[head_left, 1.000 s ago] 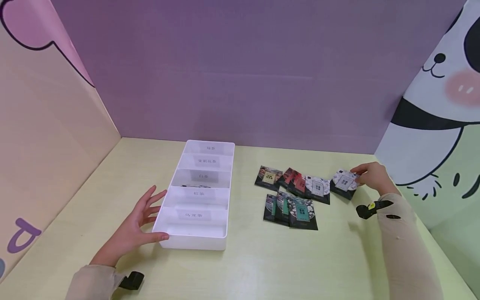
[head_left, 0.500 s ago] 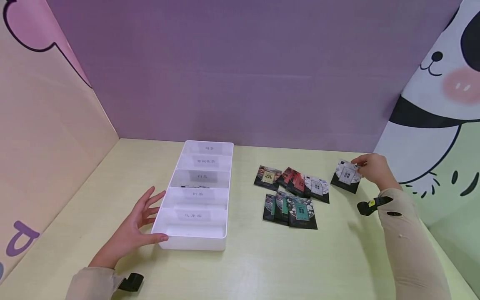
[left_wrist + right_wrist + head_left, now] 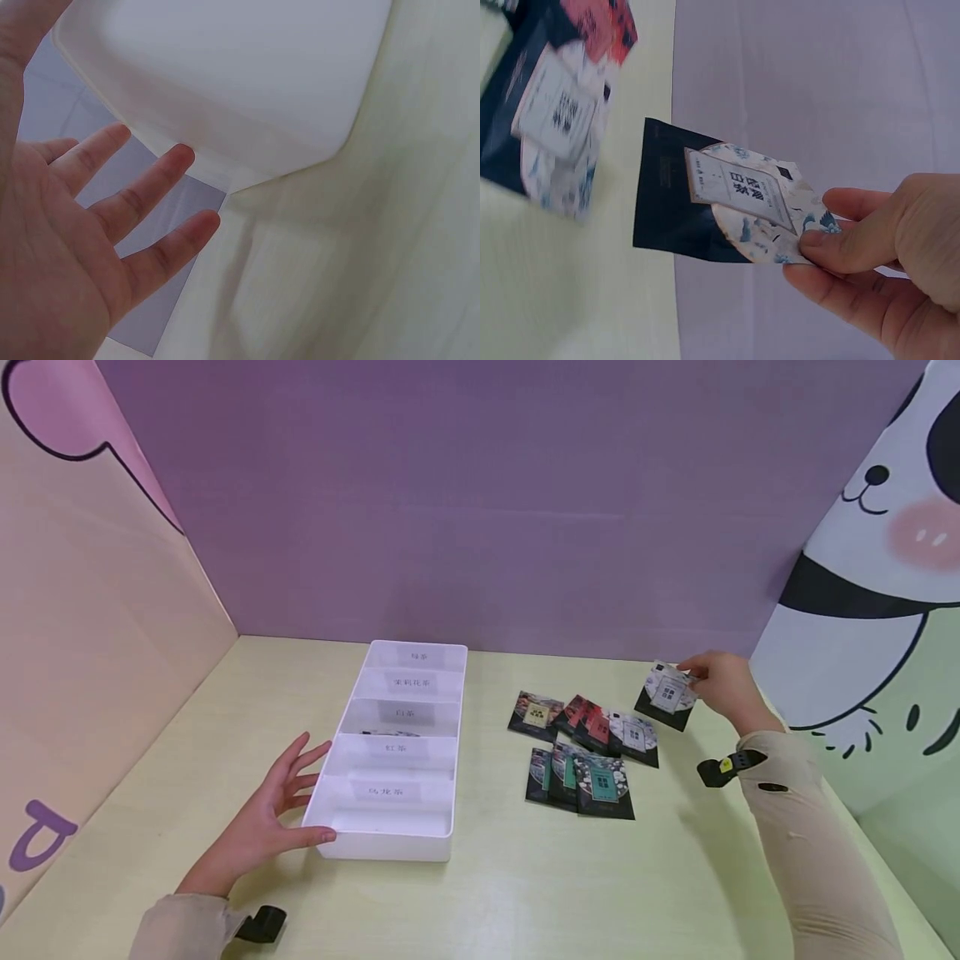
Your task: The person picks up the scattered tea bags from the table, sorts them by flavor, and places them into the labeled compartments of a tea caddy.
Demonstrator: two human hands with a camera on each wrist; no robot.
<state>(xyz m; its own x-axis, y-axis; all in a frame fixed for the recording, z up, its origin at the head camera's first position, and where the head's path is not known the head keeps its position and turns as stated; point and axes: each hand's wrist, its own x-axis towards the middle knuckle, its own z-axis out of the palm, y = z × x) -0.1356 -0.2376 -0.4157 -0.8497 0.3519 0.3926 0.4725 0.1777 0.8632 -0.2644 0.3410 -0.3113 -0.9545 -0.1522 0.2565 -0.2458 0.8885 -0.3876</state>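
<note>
Behind a pale surface, a purple wall is standing. With our right hand we are pinching a black-and-white packet by its white end; left of those fingers, other packets are lying. Our left hand is holding its fingers wide apart, thumb touching a white divided box to their right.

Left hand at lower left, fingers spread — right hand at middle right, thumb and fingers pinching.
</note>
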